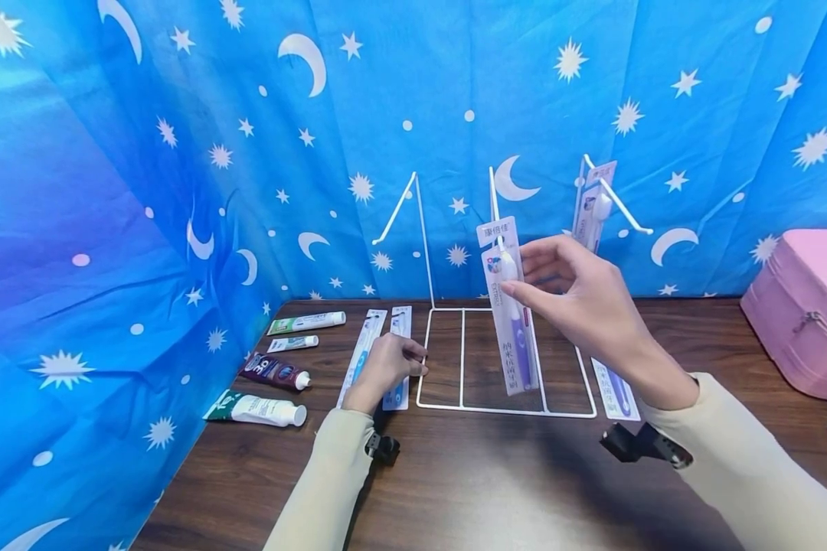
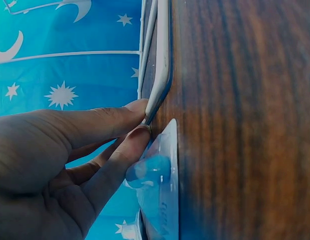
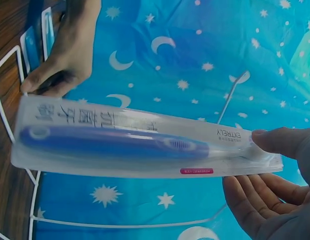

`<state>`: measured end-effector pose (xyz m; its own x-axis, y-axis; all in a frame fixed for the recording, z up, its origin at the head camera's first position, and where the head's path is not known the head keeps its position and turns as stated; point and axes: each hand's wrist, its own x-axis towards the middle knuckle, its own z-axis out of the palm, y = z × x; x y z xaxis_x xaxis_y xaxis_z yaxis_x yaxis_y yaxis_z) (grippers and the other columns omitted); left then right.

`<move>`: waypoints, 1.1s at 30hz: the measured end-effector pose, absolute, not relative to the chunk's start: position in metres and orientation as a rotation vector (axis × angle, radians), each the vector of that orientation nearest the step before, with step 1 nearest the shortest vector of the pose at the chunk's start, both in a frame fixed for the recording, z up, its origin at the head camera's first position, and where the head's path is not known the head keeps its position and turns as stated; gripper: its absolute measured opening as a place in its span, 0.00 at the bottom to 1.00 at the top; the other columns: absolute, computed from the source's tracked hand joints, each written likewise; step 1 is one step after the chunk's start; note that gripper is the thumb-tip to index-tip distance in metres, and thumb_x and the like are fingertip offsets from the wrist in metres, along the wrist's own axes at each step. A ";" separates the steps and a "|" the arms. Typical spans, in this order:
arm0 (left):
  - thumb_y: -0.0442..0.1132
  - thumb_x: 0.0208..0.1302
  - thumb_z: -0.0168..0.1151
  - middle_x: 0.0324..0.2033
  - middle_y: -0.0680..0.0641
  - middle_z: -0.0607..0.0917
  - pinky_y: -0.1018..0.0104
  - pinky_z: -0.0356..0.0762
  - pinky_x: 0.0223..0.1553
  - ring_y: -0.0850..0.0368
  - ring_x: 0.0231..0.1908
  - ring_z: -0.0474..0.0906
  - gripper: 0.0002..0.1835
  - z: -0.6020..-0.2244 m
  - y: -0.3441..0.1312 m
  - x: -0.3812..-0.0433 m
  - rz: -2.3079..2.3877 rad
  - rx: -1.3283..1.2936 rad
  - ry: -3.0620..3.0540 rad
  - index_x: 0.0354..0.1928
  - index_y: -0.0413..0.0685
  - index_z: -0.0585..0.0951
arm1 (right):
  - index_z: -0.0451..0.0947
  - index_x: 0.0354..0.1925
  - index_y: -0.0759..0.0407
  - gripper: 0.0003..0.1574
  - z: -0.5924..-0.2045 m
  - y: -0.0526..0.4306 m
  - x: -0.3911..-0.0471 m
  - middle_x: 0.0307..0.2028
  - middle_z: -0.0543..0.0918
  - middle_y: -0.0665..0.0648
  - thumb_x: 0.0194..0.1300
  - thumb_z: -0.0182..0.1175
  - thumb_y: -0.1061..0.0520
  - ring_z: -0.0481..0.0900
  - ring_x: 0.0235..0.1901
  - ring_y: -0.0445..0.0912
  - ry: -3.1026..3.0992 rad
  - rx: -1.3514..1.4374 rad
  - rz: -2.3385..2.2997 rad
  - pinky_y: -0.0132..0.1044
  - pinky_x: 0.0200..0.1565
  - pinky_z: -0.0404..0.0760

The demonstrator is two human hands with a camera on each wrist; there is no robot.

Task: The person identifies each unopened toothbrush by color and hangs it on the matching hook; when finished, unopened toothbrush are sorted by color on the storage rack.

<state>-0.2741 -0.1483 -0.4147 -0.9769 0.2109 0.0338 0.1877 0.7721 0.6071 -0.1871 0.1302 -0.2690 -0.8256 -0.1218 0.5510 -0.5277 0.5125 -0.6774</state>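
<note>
My right hand [image 1: 582, 302] pinches a packaged purple toothbrush [image 1: 521, 348] by its upper part, thumb in front and fingers behind. The package hangs upright at the middle prong of a white wire display rack [image 1: 462, 360]; whether the prong passes through the card's hole I cannot tell. Across the right wrist view the same toothbrush lies lengthwise. My left hand [image 1: 386, 367] pinches the left side of the rack's base between thumb and finger, plain in the left wrist view. Beneath and beside that hand lie two packaged blue toothbrushes [image 1: 400, 325].
Another packaged toothbrush [image 1: 596, 207] hangs at the rack's right prong, and a packaged purple one [image 1: 616, 390] lies right of the base. Several toothpaste tubes [image 1: 258, 409] lie at left. A pink case [image 1: 809, 314] stands at right. A starry blue cloth [image 1: 413, 76] backs the table.
</note>
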 end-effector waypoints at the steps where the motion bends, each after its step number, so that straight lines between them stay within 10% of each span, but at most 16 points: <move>1: 0.34 0.52 0.75 0.25 0.55 0.84 0.66 0.75 0.34 0.62 0.27 0.78 0.12 -0.414 -0.148 -0.274 0.996 0.333 2.924 0.40 0.45 0.87 | 0.74 0.54 0.55 0.27 -0.270 0.129 -0.191 0.42 0.82 0.51 0.60 0.68 0.47 0.82 0.39 0.44 -2.320 0.524 1.254 0.27 0.40 0.77; 10: 0.34 0.52 0.74 0.25 0.56 0.84 0.66 0.75 0.34 0.63 0.27 0.78 0.11 -0.415 -0.148 -0.273 0.997 0.315 2.922 0.40 0.46 0.88 | 0.73 0.54 0.59 0.26 -0.278 0.123 -0.222 0.42 0.82 0.57 0.61 0.68 0.49 0.81 0.42 0.49 -2.272 0.496 1.265 0.50 0.45 0.78; 33: 0.34 0.50 0.75 0.25 0.55 0.84 0.66 0.75 0.34 0.63 0.27 0.77 0.12 -0.416 -0.148 -0.275 1.000 0.336 2.933 0.38 0.46 0.88 | 0.75 0.53 0.60 0.25 -0.290 0.120 -0.271 0.46 0.81 0.56 0.63 0.66 0.49 0.80 0.46 0.47 -2.201 0.389 1.352 0.45 0.51 0.76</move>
<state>-0.2745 -0.1483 -0.4157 -0.9764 0.2110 0.0455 0.1949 0.7710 0.6063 -0.2705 0.1202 -0.2896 -0.8216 0.0276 0.5693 -0.4953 0.4599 -0.7370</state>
